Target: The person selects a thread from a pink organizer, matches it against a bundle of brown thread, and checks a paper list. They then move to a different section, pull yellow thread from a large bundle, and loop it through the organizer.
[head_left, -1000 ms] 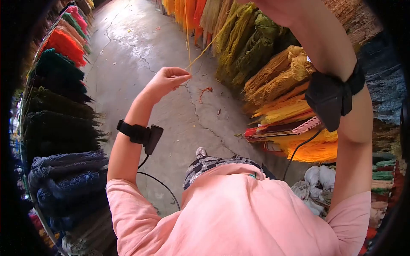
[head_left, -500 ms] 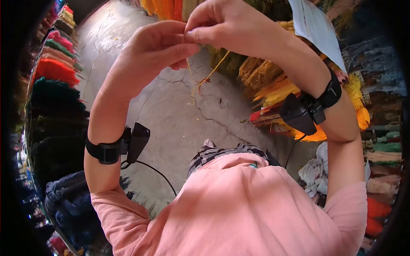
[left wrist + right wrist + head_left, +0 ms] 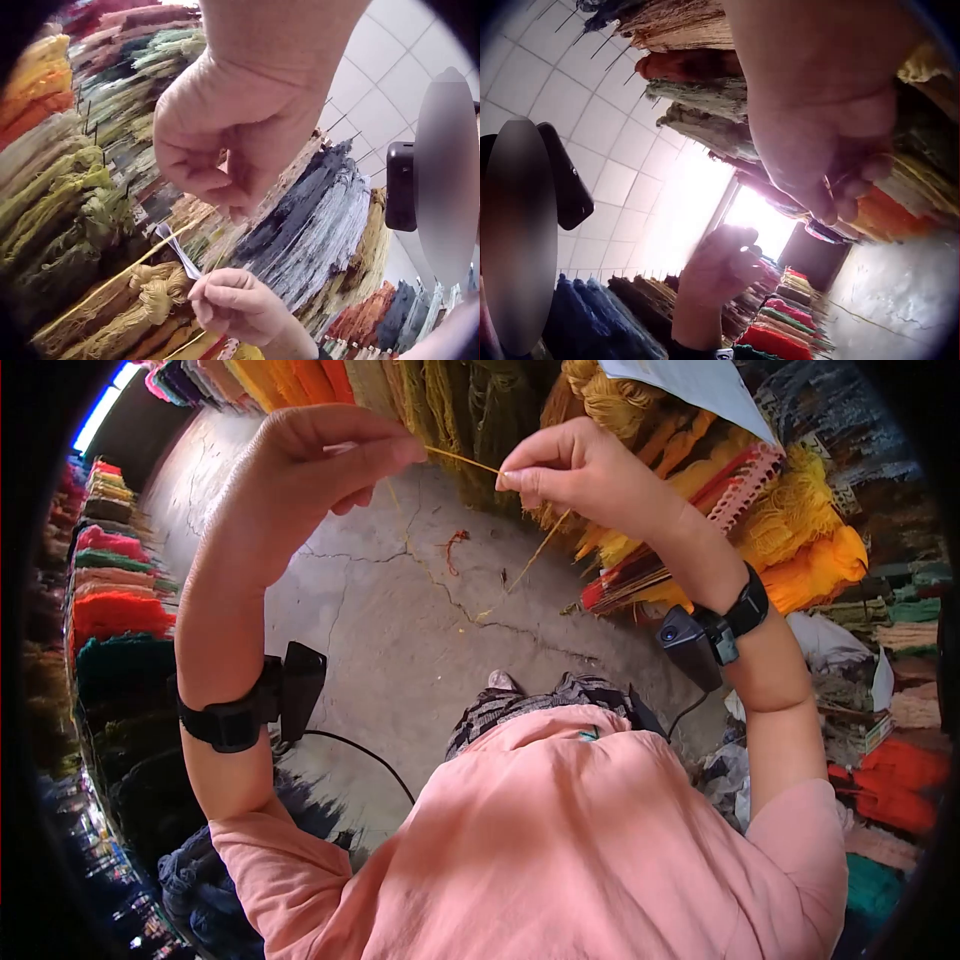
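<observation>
A thin yellow yarn strand [image 3: 462, 458] runs taut across the short gap between the two hands in the head view. My left hand [image 3: 325, 470] pinches one part of it between thumb and fingertips. Lower and to the right, the right hand [image 3: 590, 478] pinches the other part with thumb and forefinger. A loose length of the yarn hangs below the right hand, and another bit dangles under the left fingertips. In the left wrist view, the strand [image 3: 120, 268] slants down and left from the left fingers, with the right hand [image 3: 244, 304] below.
Hanks of dyed yarn line both sides: orange and yellow ones [image 3: 810, 560] at right, red and green ones [image 3: 120, 615] at left. A white paper sheet [image 3: 695, 395] lies over hanks at the upper right. The cracked concrete floor [image 3: 390, 630] runs between, with a red thread scrap [image 3: 455, 550].
The right hand came down from the upper right to meet the left, which rose and moved left. Since then the hands have drawn apart, stretching the yarn between them. The view has turned somewhat.
</observation>
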A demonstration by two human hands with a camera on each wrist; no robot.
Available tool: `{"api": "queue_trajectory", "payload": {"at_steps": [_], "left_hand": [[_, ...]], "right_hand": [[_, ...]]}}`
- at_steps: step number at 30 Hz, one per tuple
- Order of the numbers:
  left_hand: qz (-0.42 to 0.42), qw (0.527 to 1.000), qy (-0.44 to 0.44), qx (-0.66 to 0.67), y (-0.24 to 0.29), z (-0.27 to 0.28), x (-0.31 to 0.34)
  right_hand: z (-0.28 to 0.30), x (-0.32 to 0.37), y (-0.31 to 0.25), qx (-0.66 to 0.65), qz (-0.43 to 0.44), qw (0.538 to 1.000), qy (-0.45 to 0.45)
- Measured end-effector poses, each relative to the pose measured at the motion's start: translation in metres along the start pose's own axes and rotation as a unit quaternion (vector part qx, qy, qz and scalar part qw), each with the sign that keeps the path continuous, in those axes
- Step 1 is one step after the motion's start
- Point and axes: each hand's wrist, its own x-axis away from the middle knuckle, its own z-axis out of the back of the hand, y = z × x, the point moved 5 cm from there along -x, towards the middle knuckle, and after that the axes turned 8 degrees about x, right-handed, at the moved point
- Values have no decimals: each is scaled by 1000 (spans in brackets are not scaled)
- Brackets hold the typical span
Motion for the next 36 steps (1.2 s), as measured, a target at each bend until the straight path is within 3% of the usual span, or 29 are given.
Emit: {"api": "queue_trajectory", "payload": {"at_steps": [5, 9, 12, 13, 16, 18, 20, 23, 25, 27, 30, 32, 33, 36], "left_hand": [[-39, 999, -35, 9, 13, -21, -16], [29, 999, -39, -7, 17, -41, -24], [30, 996, -85, -16, 17, -64, -32], [18, 994, -107, -25, 14, -76, -36], [-79, 986, -103, -105, 6, -107, -35], [-131, 983, -90, -92, 2, -132, -39], [-129, 990, -48, -13, -6, -153, -44], [-134, 989, 21, 59, -22, -177, -55], [-116, 985, 64, 112, -27, -193, -62], [-93, 984, 69, 138, -32, -215, -69], [-83, 980, 74, 168, -42, -248, -82], [-70, 975, 75, 196, -51, -267, -92], [-64, 981, 35, 179, -56, -278, -99], [8, 978, 19, 207, -80, -306, -128]], "right_hand": [[-5, 17, 30, -69, -18, 997, 26], [-6, 32, 44, -56, -37, 997, 36], [-9, 47, 56, -27, -24, 998, 50], [-1, 57, 48, 77, 25, 993, 85], [8, 75, 56, -12, 83, 951, 296], [6, 86, 55, -218, 70, 933, 279], [1, 97, 56, -382, 33, 881, 276], [12, 120, 69, -305, -20, 915, 262], [34, 139, 66, -145, -45, 925, 348], [51, 156, 70, 25, -41, 894, 445], [70, 172, 91, 112, 30, 869, 481], [86, 184, 102, 84, 4, 873, 480], [96, 188, 111, 80, -10, 874, 480], [123, 193, 149, 4, -72, 862, 501]]}}
